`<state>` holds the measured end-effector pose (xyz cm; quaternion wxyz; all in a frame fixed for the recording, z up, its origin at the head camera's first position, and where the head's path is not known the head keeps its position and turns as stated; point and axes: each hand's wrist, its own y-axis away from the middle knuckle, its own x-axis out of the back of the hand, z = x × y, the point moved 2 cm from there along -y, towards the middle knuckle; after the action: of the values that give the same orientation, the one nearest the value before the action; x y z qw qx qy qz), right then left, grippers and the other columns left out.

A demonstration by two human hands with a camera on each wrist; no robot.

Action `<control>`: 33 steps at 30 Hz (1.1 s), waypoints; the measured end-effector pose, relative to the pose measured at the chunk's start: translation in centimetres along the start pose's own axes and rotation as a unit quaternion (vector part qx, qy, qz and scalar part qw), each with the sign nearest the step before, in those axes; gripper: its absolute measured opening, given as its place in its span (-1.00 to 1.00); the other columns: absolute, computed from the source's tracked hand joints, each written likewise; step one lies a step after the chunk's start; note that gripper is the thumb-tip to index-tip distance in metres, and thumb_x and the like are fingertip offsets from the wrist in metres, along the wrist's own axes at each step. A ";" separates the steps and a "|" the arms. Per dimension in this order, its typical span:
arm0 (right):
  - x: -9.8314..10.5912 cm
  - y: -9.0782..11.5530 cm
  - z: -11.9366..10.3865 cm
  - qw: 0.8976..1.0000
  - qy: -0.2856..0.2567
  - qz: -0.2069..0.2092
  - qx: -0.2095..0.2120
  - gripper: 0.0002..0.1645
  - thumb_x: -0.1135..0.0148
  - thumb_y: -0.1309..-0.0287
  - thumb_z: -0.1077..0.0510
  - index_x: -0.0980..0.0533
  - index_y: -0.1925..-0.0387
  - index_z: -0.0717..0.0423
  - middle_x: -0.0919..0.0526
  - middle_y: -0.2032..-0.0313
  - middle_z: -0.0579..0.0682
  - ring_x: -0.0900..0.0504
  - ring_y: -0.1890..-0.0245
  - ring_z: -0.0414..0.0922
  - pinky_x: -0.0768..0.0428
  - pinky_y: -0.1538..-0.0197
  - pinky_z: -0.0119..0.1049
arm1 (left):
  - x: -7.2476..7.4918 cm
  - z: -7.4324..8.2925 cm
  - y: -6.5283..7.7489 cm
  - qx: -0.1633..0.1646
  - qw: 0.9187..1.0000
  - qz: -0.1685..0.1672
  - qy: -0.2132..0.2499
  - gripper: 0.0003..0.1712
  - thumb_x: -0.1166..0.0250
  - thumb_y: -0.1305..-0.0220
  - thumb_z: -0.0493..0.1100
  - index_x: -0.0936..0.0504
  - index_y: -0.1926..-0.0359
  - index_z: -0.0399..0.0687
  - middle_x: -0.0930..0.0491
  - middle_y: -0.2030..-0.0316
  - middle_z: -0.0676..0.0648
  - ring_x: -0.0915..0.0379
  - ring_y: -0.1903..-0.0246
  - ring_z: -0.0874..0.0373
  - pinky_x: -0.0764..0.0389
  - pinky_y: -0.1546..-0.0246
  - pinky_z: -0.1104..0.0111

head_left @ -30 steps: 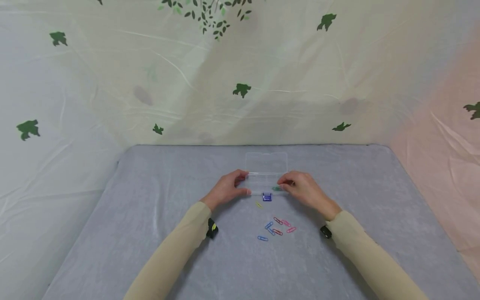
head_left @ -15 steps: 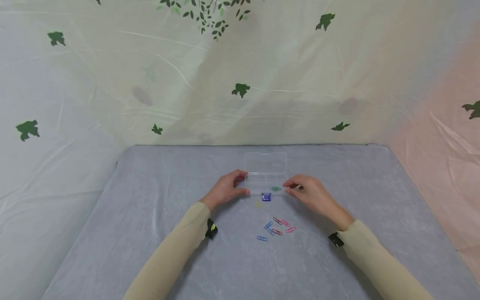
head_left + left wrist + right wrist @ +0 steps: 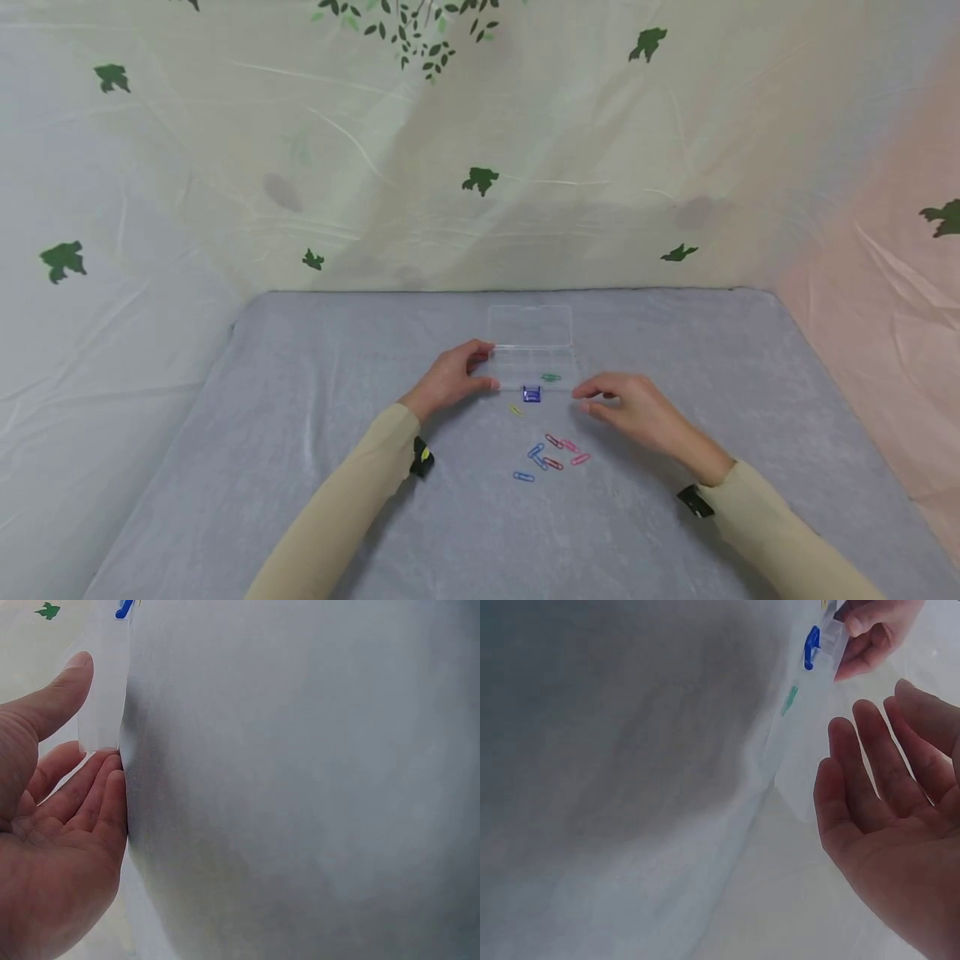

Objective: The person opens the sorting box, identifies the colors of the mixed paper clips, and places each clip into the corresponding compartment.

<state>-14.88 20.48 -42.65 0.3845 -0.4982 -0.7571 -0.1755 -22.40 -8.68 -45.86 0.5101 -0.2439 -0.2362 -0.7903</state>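
Note:
A clear plastic box [image 3: 517, 367] lies on the table, its transparent lid [image 3: 531, 325] laid back behind it. My left hand [image 3: 452, 377] grips the box's left end, thumb at the front corner and fingers at the back. Green paper clips [image 3: 551, 377] lie in the box's right front part. A blue latch [image 3: 532, 394] sticks out at its front edge. Just off the front right corner is my right hand [image 3: 630, 406], fingers loosely bent and nothing in them. In the right wrist view its palm [image 3: 900, 855] is bare.
A yellow paper clip [image 3: 516, 410] lies in front of the box. Nearer are loose clips: blue [image 3: 523, 477], red [image 3: 553, 464] and pink [image 3: 581, 459]. A grey cloth [image 3: 360, 542] covers the table; a printed curtain [image 3: 375, 167] hangs behind.
My right hand has let go of the green paper clip inside the box and drawn back to the right and nearer. The left hand has stayed on the box.

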 end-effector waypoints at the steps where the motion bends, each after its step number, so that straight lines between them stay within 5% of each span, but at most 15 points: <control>1: 0.0 0.2 0.0 1.000 -0.001 -0.004 0.003 -0.80 -0.43 -0.25 0.30 -0.74 0.09 0.15 -0.78 0.08 -0.04 -0.70 0.04 0.00 -0.69 -0.06 0.08 | 0.0 0.0 0.0 -0.001 1.000 0.000 0.000 -0.30 -0.53 -0.25 -0.14 -0.50 -0.36 -0.15 -0.55 -0.29 -0.22 -0.48 -0.28 -0.12 -0.48 -0.36 0.08; 26: -1.3 3.5 0.8 0.988 -0.087 -0.124 0.004 -0.74 -0.43 -0.29 0.13 -0.71 -0.01 0.02 -0.75 0.03 -0.14 -0.68 -0.03 -0.15 -0.68 -0.12 -0.16 | 0.0 0.0 0.0 0.001 1.000 0.000 0.004 -0.30 -0.52 -0.26 -0.14 -0.49 -0.36 -0.17 -0.54 -0.31 -0.20 -0.46 -0.31 -0.08 -0.47 -0.37 0.12; 33: -1.7 3.7 0.9 0.987 -0.070 -0.147 0.001 -0.73 -0.43 -0.31 0.06 -0.71 -0.02 -0.08 -0.74 0.03 -0.25 -0.66 -0.04 -0.22 -0.65 -0.14 -0.18 | 0.0 0.0 0.0 0.004 1.000 -0.002 0.003 -0.30 -0.52 -0.27 -0.15 -0.48 -0.37 -0.16 -0.53 -0.32 -0.20 -0.45 -0.32 -0.08 -0.45 -0.38 0.12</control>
<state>-11.62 21.61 -44.95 0.3015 -0.3921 -0.8472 -0.1941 -22.43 -8.67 -45.88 0.5103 -0.2389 -0.2382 -0.7911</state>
